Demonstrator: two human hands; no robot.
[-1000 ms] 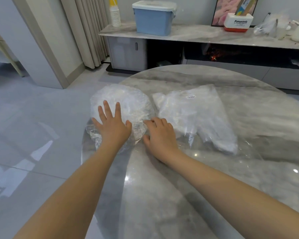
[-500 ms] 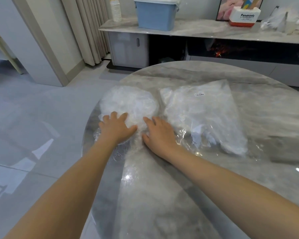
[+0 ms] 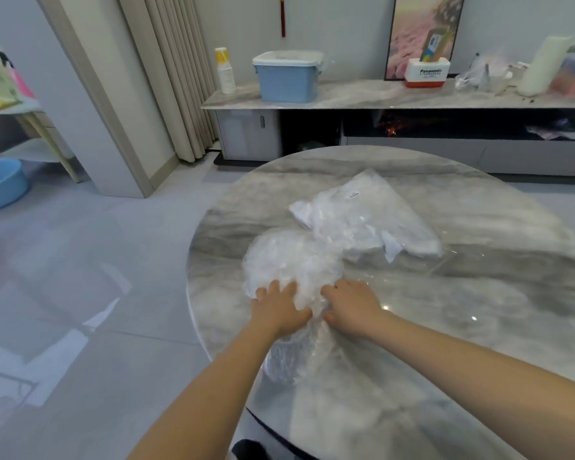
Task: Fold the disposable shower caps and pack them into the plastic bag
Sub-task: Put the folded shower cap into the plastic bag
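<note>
A crumpled, translucent white shower cap (image 3: 289, 260) lies on the left part of the round marble table (image 3: 478, 293). Part of its film trails toward me under my wrists. My left hand (image 3: 278, 310) and my right hand (image 3: 352, 305) sit side by side on the cap's near edge. Their fingers are curled into the plastic, bunching it between them. Behind and to the right lies the clear plastic bag (image 3: 365, 214) with a small label, holding white folded caps.
The table's left rim (image 3: 193, 293) runs close beside my left hand, with grey tile floor beyond it. A long marble sideboard (image 3: 346, 94) at the back carries a blue lidded bin (image 3: 287, 78) and a white-and-red box (image 3: 427, 73). A blue basin (image 3: 0, 184) stands on the floor far left.
Both hands lay flat on the cap a second ago; now their fingers have curled and gathered its near edge, drawing it toward me. My view has tilted up.
</note>
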